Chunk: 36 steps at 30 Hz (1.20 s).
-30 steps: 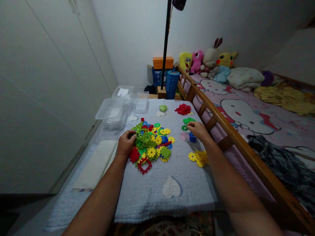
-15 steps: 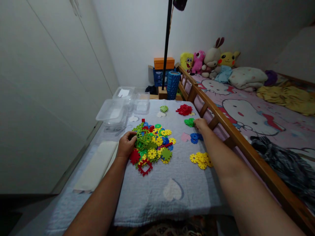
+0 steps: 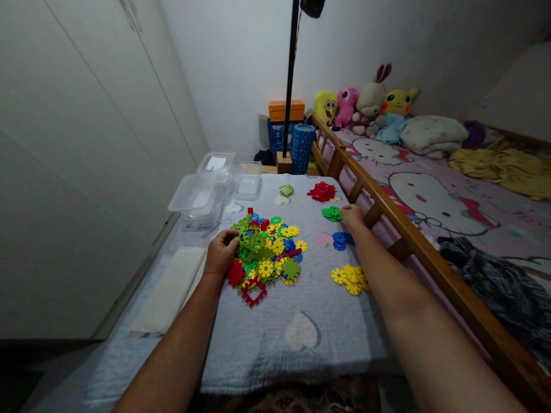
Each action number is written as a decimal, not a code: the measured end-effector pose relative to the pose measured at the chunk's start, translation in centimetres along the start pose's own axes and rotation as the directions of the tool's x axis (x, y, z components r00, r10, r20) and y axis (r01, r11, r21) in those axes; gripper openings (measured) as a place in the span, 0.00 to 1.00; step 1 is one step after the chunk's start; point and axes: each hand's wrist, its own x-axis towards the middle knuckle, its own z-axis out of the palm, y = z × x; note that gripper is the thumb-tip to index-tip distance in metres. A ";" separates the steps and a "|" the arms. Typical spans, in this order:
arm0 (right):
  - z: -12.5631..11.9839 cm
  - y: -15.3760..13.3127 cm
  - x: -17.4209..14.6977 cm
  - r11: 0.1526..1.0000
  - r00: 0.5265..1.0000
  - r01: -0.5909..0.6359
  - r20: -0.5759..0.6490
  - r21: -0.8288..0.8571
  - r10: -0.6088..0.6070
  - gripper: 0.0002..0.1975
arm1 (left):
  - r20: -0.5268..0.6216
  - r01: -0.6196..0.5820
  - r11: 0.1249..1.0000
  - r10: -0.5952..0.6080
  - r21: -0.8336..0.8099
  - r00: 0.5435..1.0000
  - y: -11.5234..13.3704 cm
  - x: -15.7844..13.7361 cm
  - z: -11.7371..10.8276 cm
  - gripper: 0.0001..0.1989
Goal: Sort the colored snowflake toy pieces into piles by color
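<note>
A heap of mixed plastic building pieces in light green, yellow, red and blue lies mid-table. My left hand rests at its left edge, loosely curled with thumb and fingers apart, beside light green square pieces. Out to the right, my right hand hovers just beside a small pile of green discs, its fingers slightly parted and nothing visible in them. Nearby lie red pieces, blue discs and yellow discs. One light green piece sits farther back.
Clear plastic boxes stand at the back left, near a folded cream cloth. A wooden bed rail runs along the table's right side. Behind the table are a black pole and a blue foam roller.
My right hand has shifted slightly away from the green discs, which stay in their pile. My left hand has kept its place at the heap.
</note>
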 end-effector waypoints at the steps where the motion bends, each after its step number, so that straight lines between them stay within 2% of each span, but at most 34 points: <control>1: 0.0 -0.4 -0.3 1.000 1.000 0.003 -0.028 0.002 -0.003 0.04 | 0.002 0.001 1.000 -0.001 0.000 1.000 0.0 0.0 0.0 0.15; 3: 0.3 -1.4 -1.5 0.998 0.998 0.059 -0.016 0.031 -0.059 0.05 | 0.002 0.004 1.000 -0.004 -0.003 1.000 0.0 0.0 0.0 0.15; 5: 1.0 -2.7 -3.4 0.984 0.976 0.168 0.131 0.066 -0.176 0.06 | 0.001 0.007 1.000 -0.007 -0.004 1.000 -0.1 0.1 0.0 0.15; 7: 2.1 -4.1 -5.6 0.962 0.898 0.267 0.347 0.063 -0.272 0.07 | -0.001 0.004 1.000 -0.004 0.000 1.000 -0.2 0.1 0.0 0.15; 9: 3.3 -5.1 -7.8 0.924 0.798 0.383 0.495 0.025 -0.344 0.10 | -0.004 -0.004 1.000 0.004 0.005 1.000 -0.4 0.2 0.0 0.14; 10: 4.0 -5.4 -8.8 0.897 0.762 0.441 0.531 -0.007 -0.370 0.11 | -0.006 -0.008 1.000 0.008 0.006 1.000 -0.5 0.2 0.1 0.14; 12: 5.1 -5.8 -10.3 0.840 0.726 0.536 0.556 -0.088 -0.405 0.15 | -0.010 -0.012 1.000 0.012 0.004 1.000 -0.6 0.2 0.1 0.14; 14: 5.9 -5.9 -11.2 0.789 0.714 0.589 0.569 -0.175 -0.408 0.17 | -0.010 -0.011 1.000 0.011 0.000 1.000 -0.6 0.2 0.1 0.14; 17: 6.5 -5.8 -11.7 0.751 0.709 0.614 0.590 -0.245 -0.387 0.15 | -0.010 -0.014 1.000 0.014 -0.002 1.000 -0.4 0.1 0.1 0.14; 19: 6.6 -5.7 -11.6 0.768 0.725 0.593 0.574 -0.242 -0.379 0.14 | -0.013 -0.020 1.000 0.020 0.002 1.000 -0.3 0.1 0.1 0.13; 22: 6.5 -5.6 -11.4 0.830 0.776 0.523 0.511 -0.195 -0.370 0.15 | -0.019 -0.021 1.000 0.021 0.010 1.000 -0.3 0.1 0.1 0.13; 25: 6.2 -5.5 -11.2 0.886 0.824 0.447 0.442 -0.124 -0.354 0.11 | -0.023 -0.017 1.000 0.018 0.005 1.000 -0.4 0.1 0.2 0.13; 28: 5.4 -5.3 -11.0 0.950 0.865 0.312 0.418 -0.019 -0.276 0.06 | -0.028 -0.017 1.000 0.017 -0.004 0.999 -0.5 0.2 0.2 0.13; 32: 2.3 -4.8 -10.7 0.984 0.881 0.094 0.448 0.153 -0.154 0.05 | -0.030 -0.024 1.000 0.024 -0.001 0.999 -0.7 0.2 0.2 0.13; 34: -0.3 -4.2 -10.7 0.975 0.869 0.036 0.474 0.220 -0.139 0.07 | -0.026 -0.019 1.000 0.019 0.000 0.999 -0.8 0.3 0.2 0.14; 36: -3.1 -3.3 -10.9 0.968 0.846 0.029 0.510 0.247 -0.156 0.10 | -0.025 -0.007 1.000 0.007 0.004 1.000 -1.0 0.3 0.2 0.14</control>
